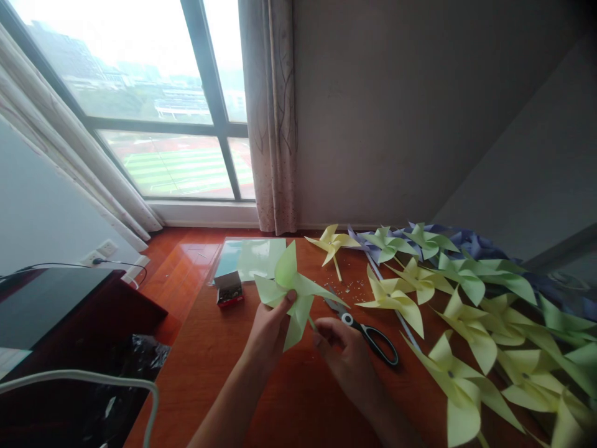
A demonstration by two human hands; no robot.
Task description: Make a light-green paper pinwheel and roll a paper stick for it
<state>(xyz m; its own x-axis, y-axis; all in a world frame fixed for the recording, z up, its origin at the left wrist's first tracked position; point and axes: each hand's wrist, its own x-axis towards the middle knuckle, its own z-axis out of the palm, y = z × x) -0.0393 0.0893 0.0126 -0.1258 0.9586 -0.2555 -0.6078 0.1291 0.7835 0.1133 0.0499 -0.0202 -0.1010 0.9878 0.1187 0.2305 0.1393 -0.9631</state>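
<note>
A light green paper pinwheel (pixel 305 287) is held up over the wooden table. My left hand (pixel 275 320) grips it, thumb pressed near its centre and the other fingers behind the blades. My right hand (pixel 342 351) is closed around the pinwheel's thin stick (pixel 312 322), just below the blades. Black and white scissors (pixel 373 339) lie on the table beside my right hand, blades pointing away. A small open red box (pixel 230 292) of tiny pieces, too small to make out, stands left of the pinwheel.
Yellow pinwheels (pixel 396 295), green pinwheels (pixel 461 274) and purple ones (pixel 471 239) crowd the table's right side. Paper sheets (pixel 256 256) lie at the back left. Paper scraps (pixel 352 290) are scattered behind the scissors. A white curved tube (pixel 93 375) stands at the lower left.
</note>
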